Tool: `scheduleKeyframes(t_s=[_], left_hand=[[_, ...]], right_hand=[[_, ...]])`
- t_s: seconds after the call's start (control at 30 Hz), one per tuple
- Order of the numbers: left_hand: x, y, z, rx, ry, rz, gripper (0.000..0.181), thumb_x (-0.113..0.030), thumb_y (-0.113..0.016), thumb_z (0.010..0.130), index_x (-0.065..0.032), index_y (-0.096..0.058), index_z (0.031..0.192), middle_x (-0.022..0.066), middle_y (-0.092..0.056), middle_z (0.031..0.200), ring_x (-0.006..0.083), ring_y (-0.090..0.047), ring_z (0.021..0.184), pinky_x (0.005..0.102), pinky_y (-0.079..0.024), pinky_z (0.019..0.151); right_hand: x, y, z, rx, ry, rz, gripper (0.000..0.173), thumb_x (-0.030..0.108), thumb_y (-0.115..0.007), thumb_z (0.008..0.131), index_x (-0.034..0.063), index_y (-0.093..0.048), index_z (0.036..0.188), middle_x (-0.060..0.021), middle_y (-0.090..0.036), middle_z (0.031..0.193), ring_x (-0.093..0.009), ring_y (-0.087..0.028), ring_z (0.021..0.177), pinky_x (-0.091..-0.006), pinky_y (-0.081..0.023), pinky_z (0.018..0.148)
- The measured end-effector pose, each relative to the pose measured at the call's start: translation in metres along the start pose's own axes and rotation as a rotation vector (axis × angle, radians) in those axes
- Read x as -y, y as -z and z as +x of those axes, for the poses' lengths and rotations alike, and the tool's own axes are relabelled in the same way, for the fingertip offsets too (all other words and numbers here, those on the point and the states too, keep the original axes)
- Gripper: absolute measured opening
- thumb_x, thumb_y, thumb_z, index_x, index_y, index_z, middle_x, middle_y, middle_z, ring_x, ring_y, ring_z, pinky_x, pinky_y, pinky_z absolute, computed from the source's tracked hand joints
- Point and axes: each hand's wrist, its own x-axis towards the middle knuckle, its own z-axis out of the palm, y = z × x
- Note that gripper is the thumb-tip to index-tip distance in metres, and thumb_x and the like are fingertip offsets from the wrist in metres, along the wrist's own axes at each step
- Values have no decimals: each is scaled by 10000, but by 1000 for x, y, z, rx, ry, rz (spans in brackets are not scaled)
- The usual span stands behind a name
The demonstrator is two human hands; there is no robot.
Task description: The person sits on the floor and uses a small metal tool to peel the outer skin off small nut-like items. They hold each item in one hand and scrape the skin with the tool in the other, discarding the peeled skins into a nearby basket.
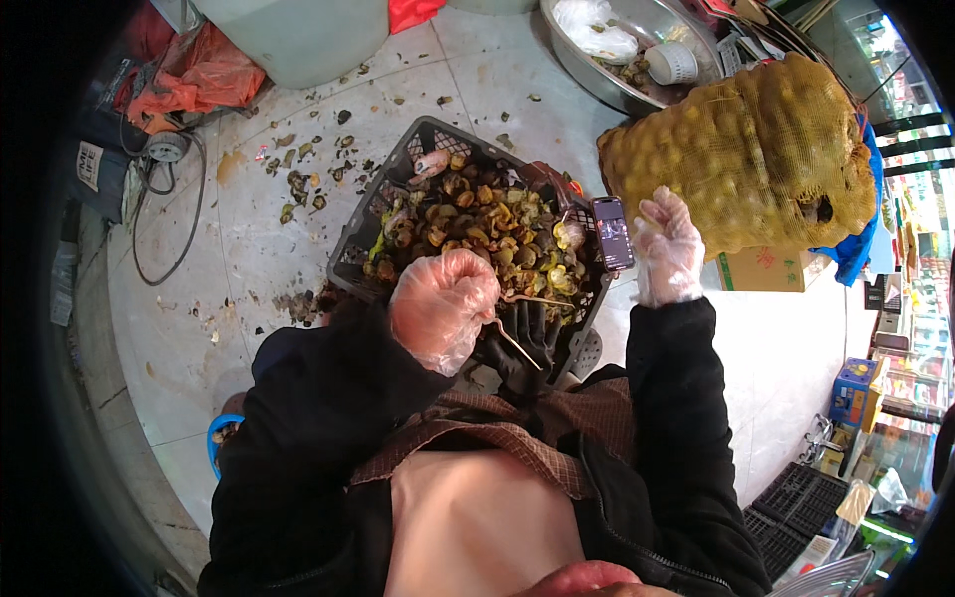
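My left hand (445, 310), in a clear plastic glove, is curled into a fist above the near side of a black plastic crate (357, 227). The inside of the fist is hidden. Brown and yellow snails or shells (477, 220) fill the crate. My right hand (668, 250), also in a clear glove, is raised palm up with nothing in it. Just left of it a smartphone (613, 233) with a lit screen stands at the crate's right rim. Black gloves (522, 339) lie at the near rim. A thin bent metal pick (518, 345) rests on them, and another pick (539, 300) lies just beyond.
A yellow mesh sack (731, 157), full of round things, rests on a cardboard box (772, 270) at right. Behind is a metal basin (578, 78) holding a white cup (671, 63). Dark scraps (298, 186) litter the tiled floor. A looped cable (203, 179) lies left.
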Motion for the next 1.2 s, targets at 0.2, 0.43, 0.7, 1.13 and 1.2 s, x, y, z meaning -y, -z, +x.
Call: scheduleKeyframes(t_s=[0.2,0.43,0.7,1.13,1.2], left_hand=[[-1,-3,-1,27,-18,-24,53,-30,-544,835,-5,-559,791,26,-543,665,88,-483,587,225,-406,570],[8,0,3,15,-37,13,65,-84,-572,836,-31,-550,804,34,-536,671,99,-457,571,223,-362,521],[-13,2,17,-259,74,-224,107,-166,-549,874,-65,-555,838,54,-536,640,137,-437,478,237,-346,431],[-40,18,23,-336,114,-288,245,-282,-470,943,-52,-533,888,72,-563,684,165,-505,514,243,-416,437],[-39,23,22,-281,80,-296,238,-274,-464,946,-54,-536,894,72,-568,692,169,-511,519,242,-427,446]], right_hand=[[12,-3,-40,-11,31,233,508,-170,-480,741,27,-513,1209,-105,-584,1054,-196,-577,964,-299,-489,825],[7,7,-29,-29,-4,264,435,-125,-504,768,5,-522,1183,-105,-603,1005,-218,-595,934,-357,-514,848],[18,10,-41,78,71,377,441,-106,-483,742,-25,-515,1174,-102,-614,1010,-182,-601,926,-295,-487,835],[21,6,-52,201,-32,351,327,-74,-551,751,-22,-554,1074,-92,-571,1083,-189,-568,990,-319,-454,892],[20,5,-52,191,-38,330,335,-70,-553,752,-21,-551,1083,-90,-575,1082,-189,-570,982,-320,-456,891]])
